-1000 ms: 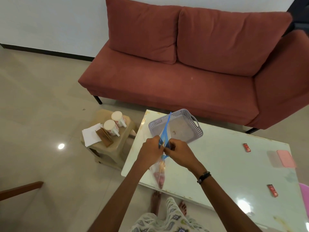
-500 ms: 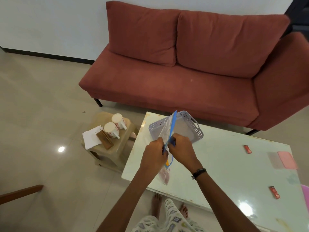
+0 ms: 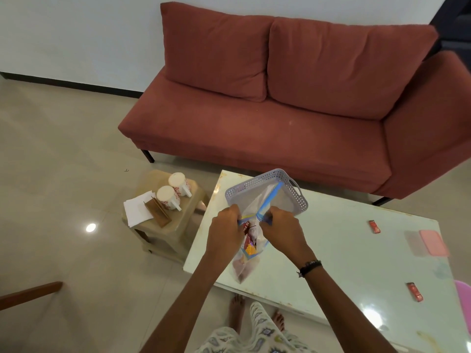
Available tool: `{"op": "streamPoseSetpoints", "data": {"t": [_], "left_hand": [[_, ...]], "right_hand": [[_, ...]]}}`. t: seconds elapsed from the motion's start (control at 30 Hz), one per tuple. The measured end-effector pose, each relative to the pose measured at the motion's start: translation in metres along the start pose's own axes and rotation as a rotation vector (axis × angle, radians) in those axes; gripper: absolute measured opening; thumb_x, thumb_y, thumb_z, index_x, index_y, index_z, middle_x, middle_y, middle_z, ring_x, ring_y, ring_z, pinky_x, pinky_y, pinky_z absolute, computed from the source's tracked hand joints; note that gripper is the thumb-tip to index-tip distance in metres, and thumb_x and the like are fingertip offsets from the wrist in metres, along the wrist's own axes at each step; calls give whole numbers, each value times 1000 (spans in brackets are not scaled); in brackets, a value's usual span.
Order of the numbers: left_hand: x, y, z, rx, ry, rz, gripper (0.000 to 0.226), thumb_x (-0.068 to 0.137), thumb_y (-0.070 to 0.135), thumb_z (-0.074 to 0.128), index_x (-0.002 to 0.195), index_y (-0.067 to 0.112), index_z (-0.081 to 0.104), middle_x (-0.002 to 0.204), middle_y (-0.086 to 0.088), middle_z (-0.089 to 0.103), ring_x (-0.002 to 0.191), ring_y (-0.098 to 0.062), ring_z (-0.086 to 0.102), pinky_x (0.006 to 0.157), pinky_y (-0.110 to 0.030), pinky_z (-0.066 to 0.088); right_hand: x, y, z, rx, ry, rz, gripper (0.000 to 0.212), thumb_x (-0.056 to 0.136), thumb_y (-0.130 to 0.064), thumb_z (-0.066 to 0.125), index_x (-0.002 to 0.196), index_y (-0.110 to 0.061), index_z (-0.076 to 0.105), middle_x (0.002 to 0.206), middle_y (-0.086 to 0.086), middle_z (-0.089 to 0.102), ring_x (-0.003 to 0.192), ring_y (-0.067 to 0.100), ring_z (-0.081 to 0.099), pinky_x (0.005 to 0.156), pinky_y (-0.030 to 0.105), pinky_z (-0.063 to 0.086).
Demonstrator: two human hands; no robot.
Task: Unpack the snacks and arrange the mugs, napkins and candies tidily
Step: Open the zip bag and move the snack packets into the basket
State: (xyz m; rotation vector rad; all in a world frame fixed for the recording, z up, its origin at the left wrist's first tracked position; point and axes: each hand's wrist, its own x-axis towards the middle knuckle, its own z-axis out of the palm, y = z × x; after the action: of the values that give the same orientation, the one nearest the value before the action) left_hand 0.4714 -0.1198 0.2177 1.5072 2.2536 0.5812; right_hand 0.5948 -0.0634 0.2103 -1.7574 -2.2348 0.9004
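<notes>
Holding a clear zip bag point(image 3: 248, 247) of snacks over the near edge of the white bench point(image 3: 331, 250), left hand point(image 3: 225, 231) and right hand point(image 3: 283, 231) each pinching one side of the blue-edged mouth, pulled apart. Grey perforated basket point(image 3: 293, 197) just beyond the hands. Two red candies point(image 3: 374, 226) point(image 3: 414, 295) lying well off to the right. Two white mugs point(image 3: 168, 197) point(image 3: 179, 184) with white napkins point(image 3: 136, 211) just beside them, on a small beige stool point(image 3: 165, 225) out left of the hands, off the bench

Glossy white table point(image 3: 344, 250), grey basket point(image 3: 298, 200), two red candies point(image 3: 374, 226), pink pad point(image 3: 433, 242)
</notes>
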Motion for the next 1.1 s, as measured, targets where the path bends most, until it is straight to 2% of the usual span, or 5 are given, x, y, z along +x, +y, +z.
{"op": "streamPoseSetpoints", "data": {"t": [0.1, 0.37, 0.6, 0.9, 1.1], "left_hand": [[-3, 0, 3, 31, -10, 17, 10, 90, 17, 52, 87, 8, 53, 88, -10, 66, 72, -20, 56, 59, -22, 33], [1, 5, 3, 228, -22, 114, 26, 96, 29, 43, 114, 12, 50, 113, -4, 64, 93, -21, 64, 73, -24, 45], [-1, -6, 3, 116, 2, 49, 22, 96, 29, 42, 102, 9, 49, 100, -7, 65, 73, -16, 52, 59, -23, 35], [-4, 2, 3, 94, 16, 20, 28, 96, 33, 40, 103, 8, 52, 100, -8, 67, 71, -13, 46, 60, -18, 30], [-2, -17, -5, 86, 44, -92, 27, 98, 29, 38, 103, 8, 53, 91, -8, 67, 67, -10, 45, 52, -16, 29]], "right_hand": [[7, -11, 3, 50, 23, -61, 11, 88, -17, 56, 90, -7, 58, 90, 9, 63, 79, 23, 55, 60, 24, 37], [-7, -14, 9, 173, -38, -175, 13, 90, -17, 57, 92, -6, 64, 93, 8, 69, 71, 12, 53, 58, 8, 33], [-9, 9, -4, 9, -16, 16, 14, 90, -21, 53, 98, -10, 58, 103, 10, 67, 93, 29, 61, 76, 33, 47], [6, -10, 0, -51, 127, -104, 16, 95, -25, 48, 95, -11, 55, 99, 7, 67, 82, 20, 59, 64, 27, 45], [4, 15, -10, -85, 126, 20, 13, 93, -20, 49, 97, -9, 54, 99, 11, 65, 83, 27, 60, 70, 32, 48]]}}
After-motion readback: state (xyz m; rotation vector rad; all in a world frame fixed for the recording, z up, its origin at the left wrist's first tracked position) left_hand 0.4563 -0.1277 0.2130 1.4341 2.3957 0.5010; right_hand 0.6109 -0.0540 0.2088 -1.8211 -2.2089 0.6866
